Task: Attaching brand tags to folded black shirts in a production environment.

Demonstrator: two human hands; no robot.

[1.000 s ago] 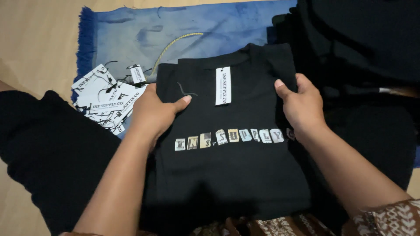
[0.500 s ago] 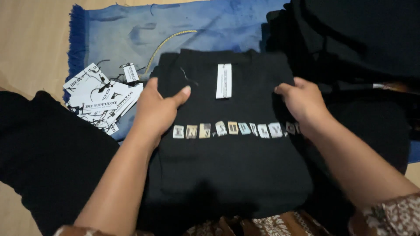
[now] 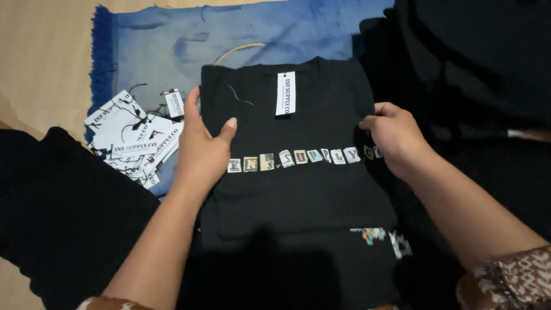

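Two hands, left hand (image 3: 204, 146) and right hand (image 3: 393, 138), fingers pressed flat on folded black shirt (image 3: 298, 183), nothing grasped

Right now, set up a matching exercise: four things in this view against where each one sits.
Things:
1. left hand
2. right hand
3. pile of hang tags
4. white neck label

Places:
A. on the blue mat, left of the shirt
B. at the folded black shirt's right edge
C. just below the shirt's collar
D. flat on the shirt's left side

Pairs: 1-D, 2-B, 3-A, 4-C
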